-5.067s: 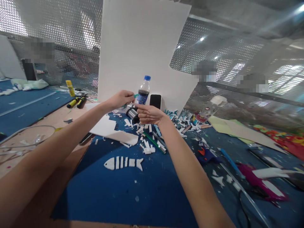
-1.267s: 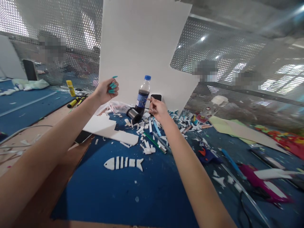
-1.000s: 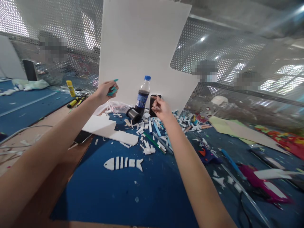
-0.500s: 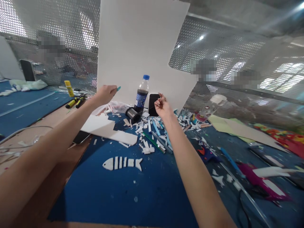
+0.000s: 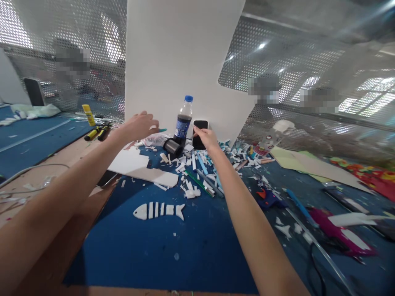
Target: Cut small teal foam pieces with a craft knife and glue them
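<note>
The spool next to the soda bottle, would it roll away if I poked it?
Probably: the spool has round ends and seems to lie on its side, so a push might set it rolling. It may not go far, though, since the bottle stands close behind and scraps litter the front.

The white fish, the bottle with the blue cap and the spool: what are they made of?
Fish: probably matte foam board, because its flat pieces look thick and cleanly cut.
Bottle: most likely smooth plastic, since its upper part is clear and see-through.
Spool: black ends look like plastic; the shiny grey middle could be wire or thin line.
</note>
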{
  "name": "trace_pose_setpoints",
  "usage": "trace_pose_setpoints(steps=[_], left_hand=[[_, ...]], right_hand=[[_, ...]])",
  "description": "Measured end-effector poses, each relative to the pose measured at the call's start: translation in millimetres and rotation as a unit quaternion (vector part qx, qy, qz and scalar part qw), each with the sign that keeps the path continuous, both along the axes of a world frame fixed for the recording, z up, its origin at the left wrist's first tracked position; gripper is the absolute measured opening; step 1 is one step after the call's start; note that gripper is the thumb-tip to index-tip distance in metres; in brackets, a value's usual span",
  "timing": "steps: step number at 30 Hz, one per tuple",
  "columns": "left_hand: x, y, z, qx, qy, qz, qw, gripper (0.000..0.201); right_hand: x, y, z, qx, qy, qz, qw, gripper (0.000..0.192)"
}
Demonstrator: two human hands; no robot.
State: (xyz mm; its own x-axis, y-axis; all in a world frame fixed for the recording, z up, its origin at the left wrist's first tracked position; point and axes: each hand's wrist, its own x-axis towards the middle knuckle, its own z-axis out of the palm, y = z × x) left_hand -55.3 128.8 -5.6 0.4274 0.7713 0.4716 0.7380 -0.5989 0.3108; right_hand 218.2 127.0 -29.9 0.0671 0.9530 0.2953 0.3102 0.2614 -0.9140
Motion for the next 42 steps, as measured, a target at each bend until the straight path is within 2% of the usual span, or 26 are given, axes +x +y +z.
trace_pose_setpoints(steps=[4, 9, 12, 15, 19, 21, 23, 25, 27, 29, 31, 34, 38, 40, 42], left_hand=[[-0.4, 3.5, 5.6, 0.016, 0.012, -0.008, 1.000, 0.021], [-2.5, 2.8, 14.9, -0.021, -0.050, -0.103, 0.993, 0.033], [-3.3, -4.6, 21.0, -0.080, -0.095, -0.146, 0.981, 0.037], [-1.4, -12.8, 25.4, -0.146, -0.198, -0.183, 0.952, 0.036], [7.2, -21.1, 28.1, -0.222, -0.316, -0.218, 0.896, 0.036], [12.5, -25.0, 29.0, -0.239, -0.353, -0.230, 0.875, 0.039], [16.6, -28.4, 29.5, -0.238, -0.371, -0.234, 0.867, 0.043], [18.5, -29.6, 29.0, -0.229, -0.370, -0.233, 0.870, 0.045], [17.7, -28.0, 27.4, -0.214, -0.344, -0.223, 0.887, 0.044], [15.4, -23.8, 24.8, -0.177, -0.276, -0.187, 0.926, 0.039], [13.2, -18.5, 22.3, -0.119, -0.177, -0.117, 0.970, 0.036], [12.1, -11.7, 20.3, -0.064, -0.075, -0.070, 0.993, 0.035], [11.9, -7.8, 21.8, -0.021, -0.060, -0.071, 0.995, 0.030], [10.0, -7.9, 23.9, -0.005, -0.063, -0.070, 0.996, 0.027], [6.9, -9.2, 26.7, 0.008, -0.047, -0.068, 0.997, 0.024]], right_hand=[[-6.3, -5.2, -5.7, 0.056, -0.034, -0.041, 0.997, 0.055], [-8.7, -4.4, -14.5, 0.116, -0.021, -0.044, 0.992, 0.055], [-7.3, -5.9, -16.7, 0.138, -0.024, -0.028, 0.990, 0.053], [-8.5, -8.4, -17.2, 0.156, -0.042, -0.023, 0.987, 0.052], [-12.9, -8.9, -18.5, 0.173, -0.082, -0.031, 0.981, 0.050], [-14.0, -8.1, -20.3, 0.174, -0.106, -0.037, 0.978, 0.049], [-13.8, -6.8, -23.2, 0.167, -0.130, -0.044, 0.976, 0.048], [-12.5, -5.4, -27.5, 0.153, -0.158, -0.050, 0.974, 0.044], [-10.5, -4.2, -32.6, 0.128, -0.188, -0.051, 0.972, 0.029], [-8.3, -3.9, -36.4, 0.100, -0.219, -0.048, 0.969, 0.021], [-6.2, -4.8, -35.4, 0.076, -0.244, -0.042, 0.966, 0.026], [-1.8, -8.8, -19.2, 0.064, -0.264, -0.036, 0.962, 0.026], [14.8, -21.7, 19.6, 0.071, -0.288, -0.068, 0.953, 0.026], [29.5, -34.4, 32.6, 0.025, -0.319, -0.110, 0.941, 0.025], [46.0, -53.4, 35.0, -0.056, -0.364, -0.122, 0.922, 0.027]])
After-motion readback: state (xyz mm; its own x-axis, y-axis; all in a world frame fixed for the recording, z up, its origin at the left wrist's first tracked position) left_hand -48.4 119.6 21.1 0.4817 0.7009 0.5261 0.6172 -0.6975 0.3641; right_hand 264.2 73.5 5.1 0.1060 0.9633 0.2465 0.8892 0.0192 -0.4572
